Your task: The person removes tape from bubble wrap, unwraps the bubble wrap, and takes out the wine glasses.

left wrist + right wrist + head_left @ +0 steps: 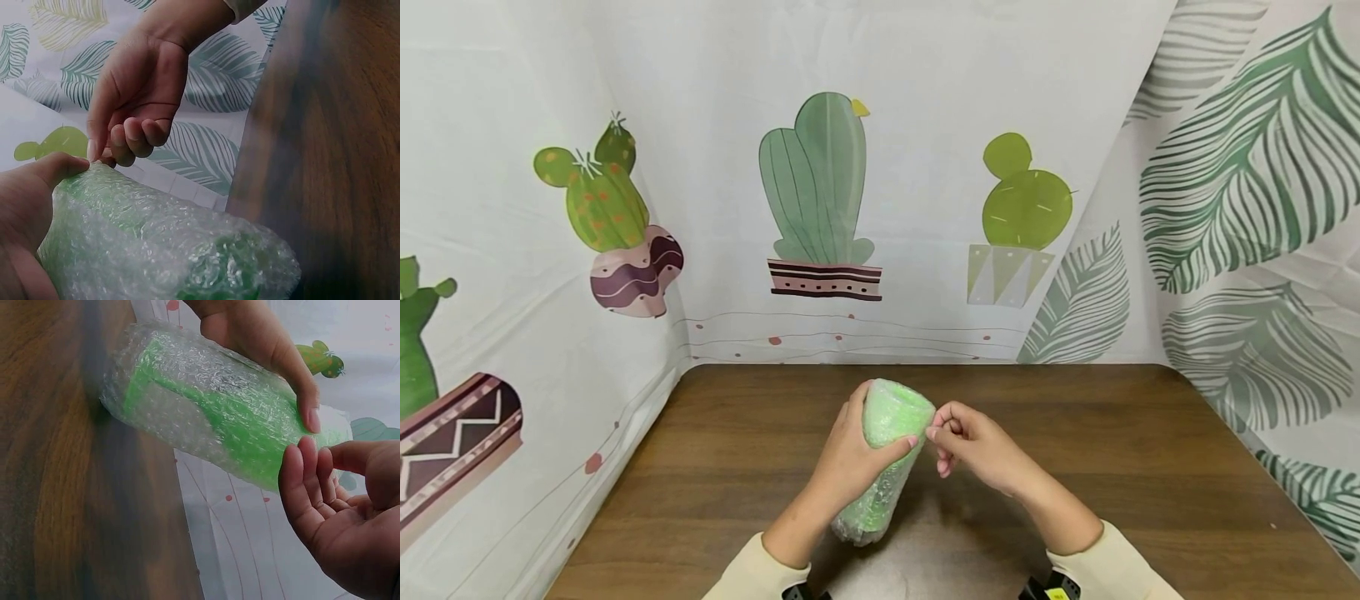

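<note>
The step in hand looked like working at the edge of the wrap on a bubble-wrapped bundle (883,487), which slanted over the table (1112,467) between the two hands; whether its lower end touched the wood could not be told. The left hand (853,454) was clamped round the bundle near its upper end, thumb across the front, while the right hand (970,442) had thumb and forefinger together, seemingly pinching the wrap's upper edge. The next move probably called for a firm left hold and a light, careful pull from the right, lest the thin film tear. The left wrist view showed the right thumb and forefinger meeting close to the left thumb's tip, a contact largely masked by fingers in the right wrist view, which instead gave the clearest look at the green showing through the bubbles
</note>
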Motion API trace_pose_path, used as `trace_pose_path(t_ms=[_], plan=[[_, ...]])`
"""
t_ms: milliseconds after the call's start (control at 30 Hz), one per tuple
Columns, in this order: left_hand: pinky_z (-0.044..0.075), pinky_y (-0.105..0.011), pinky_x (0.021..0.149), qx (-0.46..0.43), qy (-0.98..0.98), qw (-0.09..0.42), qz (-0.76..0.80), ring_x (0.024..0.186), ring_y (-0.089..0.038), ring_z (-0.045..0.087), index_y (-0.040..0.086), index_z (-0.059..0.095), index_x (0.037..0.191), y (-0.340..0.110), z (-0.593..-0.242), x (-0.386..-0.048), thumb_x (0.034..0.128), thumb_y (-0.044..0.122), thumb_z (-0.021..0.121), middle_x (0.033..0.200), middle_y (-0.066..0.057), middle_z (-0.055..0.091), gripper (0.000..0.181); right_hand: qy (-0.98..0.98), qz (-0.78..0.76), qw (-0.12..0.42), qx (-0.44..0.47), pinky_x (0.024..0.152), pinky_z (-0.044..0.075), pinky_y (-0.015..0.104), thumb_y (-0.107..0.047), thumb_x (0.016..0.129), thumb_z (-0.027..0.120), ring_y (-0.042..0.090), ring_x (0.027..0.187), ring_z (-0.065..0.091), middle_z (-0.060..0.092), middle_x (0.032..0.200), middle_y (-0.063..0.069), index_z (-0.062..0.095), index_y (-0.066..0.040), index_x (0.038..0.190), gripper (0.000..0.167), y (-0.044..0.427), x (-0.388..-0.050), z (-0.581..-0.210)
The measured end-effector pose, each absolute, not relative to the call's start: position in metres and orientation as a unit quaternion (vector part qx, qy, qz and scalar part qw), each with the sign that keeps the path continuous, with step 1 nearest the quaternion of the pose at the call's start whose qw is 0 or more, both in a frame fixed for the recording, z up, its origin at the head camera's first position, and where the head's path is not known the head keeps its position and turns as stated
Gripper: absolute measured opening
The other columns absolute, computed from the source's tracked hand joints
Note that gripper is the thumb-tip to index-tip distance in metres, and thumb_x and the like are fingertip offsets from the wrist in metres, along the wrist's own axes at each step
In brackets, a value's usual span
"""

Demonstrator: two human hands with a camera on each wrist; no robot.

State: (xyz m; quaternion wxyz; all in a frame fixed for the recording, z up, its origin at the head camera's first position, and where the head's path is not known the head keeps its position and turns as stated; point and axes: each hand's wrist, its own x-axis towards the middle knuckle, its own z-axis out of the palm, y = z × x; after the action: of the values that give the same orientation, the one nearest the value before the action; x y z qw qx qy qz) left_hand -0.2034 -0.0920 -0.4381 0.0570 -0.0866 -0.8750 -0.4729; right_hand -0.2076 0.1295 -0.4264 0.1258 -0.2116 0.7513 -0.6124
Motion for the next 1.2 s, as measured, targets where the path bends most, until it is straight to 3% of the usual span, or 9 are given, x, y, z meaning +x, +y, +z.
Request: trace_pose_path(t_ms=[167,467,833,967,1200], plan=[[0.053,-0.047,0.092,-0.082,-0.878,0.056,-0.469,0.115,-0.026,0.058,0.024,0.029,0.158,-0.0914,-0.4381,-0.2032,0.0747,0.058,0.081,0.146,-0.011,0.048,0.104,0.752,-0.610,0.127,-0.215,0.066,0.061,0.046,-0.018,0.105,0.055,0.018,0.066,0.066,0.058,0.076,0.008,0.052,0.005,0.106,0.023,0.1299,-0.2078,-0.4264],[0.053,-0.045,0.090,-0.081,-0.882,0.064,-0.461,0.113,-0.024,0.058,0.027,0.029,0.157,-0.0908,-0.4377,-0.2021,0.0747,0.058,0.081,0.144,-0.010,0.049,0.102,0.756,-0.606,0.119,-0.216,0.066,0.062,0.042,-0.014,0.104,0.055,0.019,0.068,0.069,0.061,0.077,0.011,0.053,0.007,0.105,0.022,0.1276,-0.2067,-0.4250],[0.053,-0.046,0.088,-0.088,-0.882,0.074,-0.456,0.112,-0.025,0.057,0.022,0.029,0.157,-0.0908,-0.4399,-0.2027,0.0751,0.058,0.081,0.142,-0.012,0.050,0.103,0.751,-0.606,0.119,-0.233,0.071,0.061,0.049,-0.010,0.104,0.051,0.022,0.072,0.072,0.065,0.083,0.018,0.050,0.014,0.110,0.025,0.1271,-0.2063,-0.4253],[0.053,-0.045,0.087,-0.089,-0.883,0.078,-0.453,0.112,-0.025,0.057,0.023,0.029,0.157,-0.0909,-0.4393,-0.2028,0.0748,0.059,0.081,0.140,-0.012,0.051,0.103,0.745,-0.611,0.125,-0.238,0.074,0.060,0.054,-0.009,0.105,0.049,0.026,0.075,0.073,0.067,0.084,0.019,0.050,0.012,0.111,0.022,0.1280,-0.2065,-0.4254],[0.053,-0.044,0.085,-0.091,-0.885,0.091,-0.448,0.111,-0.025,0.057,0.025,0.029,0.157,-0.0913,-0.4390,-0.2031,0.0744,0.060,0.080,0.137,-0.012,0.053,0.103,0.736,-0.616,0.133,-0.247,0.074,0.061,0.050,-0.008,0.105,0.046,0.027,0.078,0.075,0.068,0.087,0.021,0.049,0.009,0.113,0.019,0.1292,-0.2072,-0.4250]])
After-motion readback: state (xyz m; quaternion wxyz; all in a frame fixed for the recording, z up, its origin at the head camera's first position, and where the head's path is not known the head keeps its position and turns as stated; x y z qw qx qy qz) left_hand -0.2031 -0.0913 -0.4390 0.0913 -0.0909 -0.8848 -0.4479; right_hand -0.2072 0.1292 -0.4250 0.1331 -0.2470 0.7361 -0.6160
